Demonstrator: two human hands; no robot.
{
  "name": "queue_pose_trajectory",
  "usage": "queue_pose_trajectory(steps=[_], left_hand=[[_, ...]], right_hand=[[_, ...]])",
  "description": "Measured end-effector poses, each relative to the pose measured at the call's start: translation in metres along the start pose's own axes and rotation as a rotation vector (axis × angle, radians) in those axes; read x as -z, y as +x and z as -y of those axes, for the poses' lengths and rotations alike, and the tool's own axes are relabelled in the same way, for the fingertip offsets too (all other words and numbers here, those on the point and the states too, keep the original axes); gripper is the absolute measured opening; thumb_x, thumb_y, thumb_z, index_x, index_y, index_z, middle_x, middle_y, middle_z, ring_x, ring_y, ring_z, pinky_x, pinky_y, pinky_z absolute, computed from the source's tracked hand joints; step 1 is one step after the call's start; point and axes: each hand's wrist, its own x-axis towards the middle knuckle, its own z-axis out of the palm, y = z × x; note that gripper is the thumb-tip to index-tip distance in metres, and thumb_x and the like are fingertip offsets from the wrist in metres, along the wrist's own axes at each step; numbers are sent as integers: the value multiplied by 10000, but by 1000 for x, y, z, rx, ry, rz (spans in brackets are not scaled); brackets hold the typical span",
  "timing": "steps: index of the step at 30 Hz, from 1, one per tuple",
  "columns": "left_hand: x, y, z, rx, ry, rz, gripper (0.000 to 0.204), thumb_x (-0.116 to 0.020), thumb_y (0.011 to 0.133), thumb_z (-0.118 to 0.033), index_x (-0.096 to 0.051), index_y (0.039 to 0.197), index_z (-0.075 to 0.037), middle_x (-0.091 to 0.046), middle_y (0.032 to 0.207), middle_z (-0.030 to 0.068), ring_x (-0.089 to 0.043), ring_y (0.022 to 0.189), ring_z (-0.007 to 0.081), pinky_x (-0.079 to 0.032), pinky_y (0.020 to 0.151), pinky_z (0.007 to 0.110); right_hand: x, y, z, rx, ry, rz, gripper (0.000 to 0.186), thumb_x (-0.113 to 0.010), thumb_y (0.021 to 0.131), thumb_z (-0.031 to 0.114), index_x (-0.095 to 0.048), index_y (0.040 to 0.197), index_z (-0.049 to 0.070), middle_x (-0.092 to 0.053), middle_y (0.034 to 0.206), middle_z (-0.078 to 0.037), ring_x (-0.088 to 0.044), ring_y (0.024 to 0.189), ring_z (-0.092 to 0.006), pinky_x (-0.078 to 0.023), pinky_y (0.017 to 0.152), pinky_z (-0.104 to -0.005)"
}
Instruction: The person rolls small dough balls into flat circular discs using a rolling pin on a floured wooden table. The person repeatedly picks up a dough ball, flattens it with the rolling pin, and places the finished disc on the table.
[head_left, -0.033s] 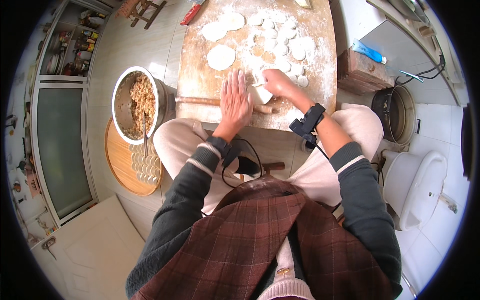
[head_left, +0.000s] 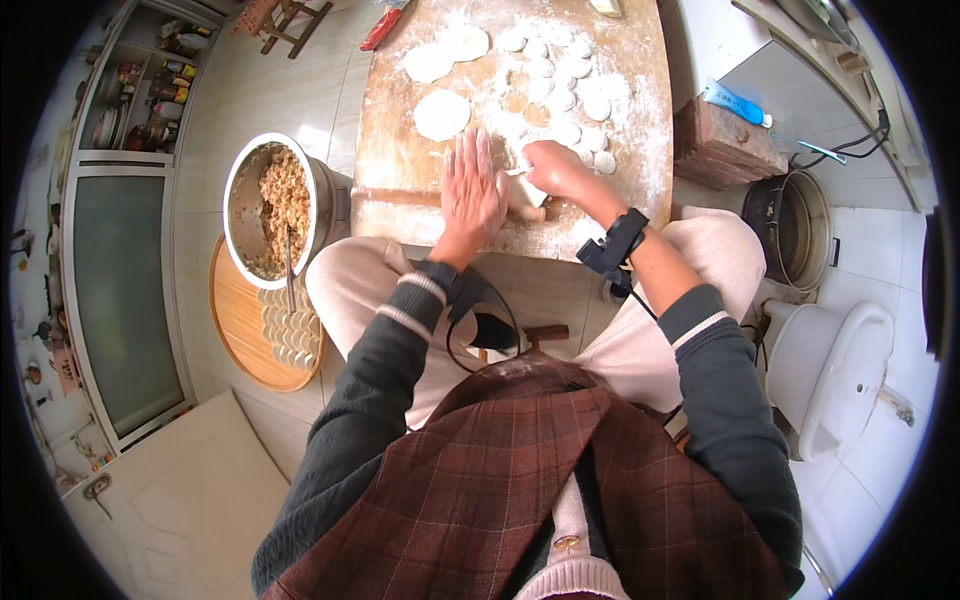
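My left hand (head_left: 472, 192) lies flat across a wooden rolling pin (head_left: 395, 199), fingers stretched out and pointing away from me. The pin lies crosswise near the close edge of a floury wooden board (head_left: 395, 130). To its right, my right hand (head_left: 560, 172) is closed on the edge of a small dough wrapper (head_left: 525, 188). The pin's right end reaches that wrapper, and my left hand hides the pin's middle. Just beyond my left fingers is a rolled dough round (head_left: 442, 115). Several small flattened dough pieces (head_left: 562, 98) lie beyond my right hand.
A metal bowl (head_left: 317, 190) of chopped filling with a spoon stands left of the board. Below it, a round wooden tray (head_left: 235, 320) holds rows of dumplings. Bricks (head_left: 730, 145) with a blue tube (head_left: 737, 103) on top are at the right. Two more rounds (head_left: 428, 64) lie farther off.
My left hand and the rolling pin have moved slightly away from me. My right hand stays nearly in place, still gripping the dough wrapper.
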Motion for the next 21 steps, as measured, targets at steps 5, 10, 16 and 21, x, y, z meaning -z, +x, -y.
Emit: queue_pose_trajectory(steps=[5, 10, 16, 21], left_hand=[[-11, 43, 1, 24, -16, -134, 675, -457, 969, -290, -240, 1518, 38, -255, 1570, 264, -247, 1459, 405, -187, 1196, 487], [-1, -17, 0, 2, -9, 43, 693, -457, 965, -291, -220, 1519, 51, -251, 1569, 269, -231, 1468, 402, -163, 1199, 502], [-21, 42, 6, -11, -15, -172, 665, -443, 983, -303, -242, 1514, 42, -276, 1558, 273, -262, 1453, 399, -192, 1194, 491], [-22, 34, 4, 10, -43, -187, 667, -445, 976, -290, -237, 1516, 42, -257, 1568, 267, -262, 1451, 407, -185, 1195, 487]], right_hand=[[3, -8, 11, 94, -142, -154, 96, -633, 737, 112, -624, 790, 33, -657, 794, -178, -642, 821, -393, -485, 706, -506], [5, -3, 4, -28, 78, -183, 89, -638, 724, 108, -624, 779, 39, -650, 790, -180, -633, 813, -396, -486, 706, -497], [8, -4, 7, 111, -152, -95, 101, -635, 725, 110, -618, 783, 29, -647, 797, -181, -625, 819, -395, -480, 697, -489], [10, -5, 8, 49, -50, -157, 107, -601, 748, 79, -651, 800, -1, -671, 825, -197, -658, 827, -386, -503, 731, -490]])
